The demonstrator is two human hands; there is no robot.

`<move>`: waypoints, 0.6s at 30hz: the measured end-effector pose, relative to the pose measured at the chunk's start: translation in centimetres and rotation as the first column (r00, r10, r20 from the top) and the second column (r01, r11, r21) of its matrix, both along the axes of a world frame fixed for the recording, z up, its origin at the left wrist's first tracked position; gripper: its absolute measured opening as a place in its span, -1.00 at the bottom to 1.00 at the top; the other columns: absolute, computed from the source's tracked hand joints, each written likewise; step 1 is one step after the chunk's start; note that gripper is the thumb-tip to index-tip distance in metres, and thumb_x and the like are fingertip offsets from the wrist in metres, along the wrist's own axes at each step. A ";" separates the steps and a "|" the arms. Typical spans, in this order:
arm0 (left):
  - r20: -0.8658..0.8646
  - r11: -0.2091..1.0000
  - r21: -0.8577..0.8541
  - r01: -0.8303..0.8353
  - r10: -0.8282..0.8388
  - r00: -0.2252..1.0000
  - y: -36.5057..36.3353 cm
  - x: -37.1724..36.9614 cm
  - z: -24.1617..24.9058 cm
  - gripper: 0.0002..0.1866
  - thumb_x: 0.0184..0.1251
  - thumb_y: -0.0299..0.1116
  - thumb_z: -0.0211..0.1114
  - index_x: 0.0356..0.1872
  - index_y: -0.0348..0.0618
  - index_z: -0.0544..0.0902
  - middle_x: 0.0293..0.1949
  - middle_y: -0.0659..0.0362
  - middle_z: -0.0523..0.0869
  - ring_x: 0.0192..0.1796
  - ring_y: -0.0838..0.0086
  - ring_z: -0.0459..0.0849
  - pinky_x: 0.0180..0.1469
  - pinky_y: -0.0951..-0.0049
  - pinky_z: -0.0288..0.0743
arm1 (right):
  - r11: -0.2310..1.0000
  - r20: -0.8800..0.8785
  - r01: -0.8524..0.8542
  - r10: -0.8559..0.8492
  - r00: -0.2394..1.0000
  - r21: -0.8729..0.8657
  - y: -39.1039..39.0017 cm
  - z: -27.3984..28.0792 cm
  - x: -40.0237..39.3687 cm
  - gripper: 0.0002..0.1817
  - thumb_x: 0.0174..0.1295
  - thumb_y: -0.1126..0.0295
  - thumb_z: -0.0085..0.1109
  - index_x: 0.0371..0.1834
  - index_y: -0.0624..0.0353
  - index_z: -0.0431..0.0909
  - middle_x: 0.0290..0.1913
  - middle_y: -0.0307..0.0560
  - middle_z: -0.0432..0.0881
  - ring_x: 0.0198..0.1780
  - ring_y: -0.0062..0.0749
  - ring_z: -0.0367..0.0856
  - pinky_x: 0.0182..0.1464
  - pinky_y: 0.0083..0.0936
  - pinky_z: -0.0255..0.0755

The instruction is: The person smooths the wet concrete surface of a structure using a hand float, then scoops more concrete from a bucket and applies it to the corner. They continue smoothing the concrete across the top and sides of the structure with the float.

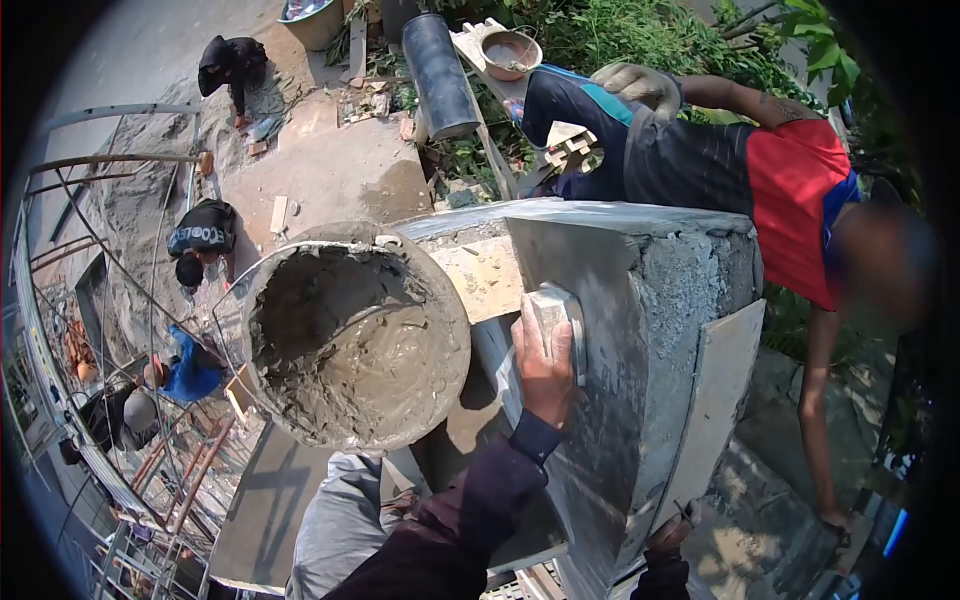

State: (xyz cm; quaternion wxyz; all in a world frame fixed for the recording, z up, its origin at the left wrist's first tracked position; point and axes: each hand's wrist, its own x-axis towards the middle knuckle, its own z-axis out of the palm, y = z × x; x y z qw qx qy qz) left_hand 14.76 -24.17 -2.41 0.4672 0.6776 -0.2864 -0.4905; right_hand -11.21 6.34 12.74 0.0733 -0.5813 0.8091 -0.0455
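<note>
My left hand (545, 365) is closed around the block-like grip of a plastering float (556, 318). The float lies against a smooth grey plastered face of a wall (590, 370). Lower right, my right hand (670, 532) is curled beside the lower end of a long flat board (712, 395), which lies along the wall's rough edge. A thin dark piece shows at its fingertips; what it grips is partly hidden. Left of my left hand stands a bucket (458, 330) of wet grey mortar (385, 365).
A co-worker in a red shirt (795, 200) leans beside the wall, one gloved hand on a thigh. Below at left are several people, scaffolding (110, 160) and a sand heap (140, 230). A black cylinder (440, 80) and a basin (510, 52) stand at the top.
</note>
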 end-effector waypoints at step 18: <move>0.251 0.991 -0.103 0.082 -0.054 0.967 -5.0 2.3 2.7 -0.38 0.38 -0.23 0.10 0.31 -0.47 0.18 0.14 -0.28 0.38 0.19 -0.04 0.39 0.27 0.26 0.22 | 0.998 0.004 -0.022 0.022 1.000 -0.062 -0.5 0.1 0.4 -0.51 0.28 0.13 -0.25 0.08 0.34 0.16 -0.07 0.24 0.28 -0.04 0.02 0.31 0.04 -0.05 0.22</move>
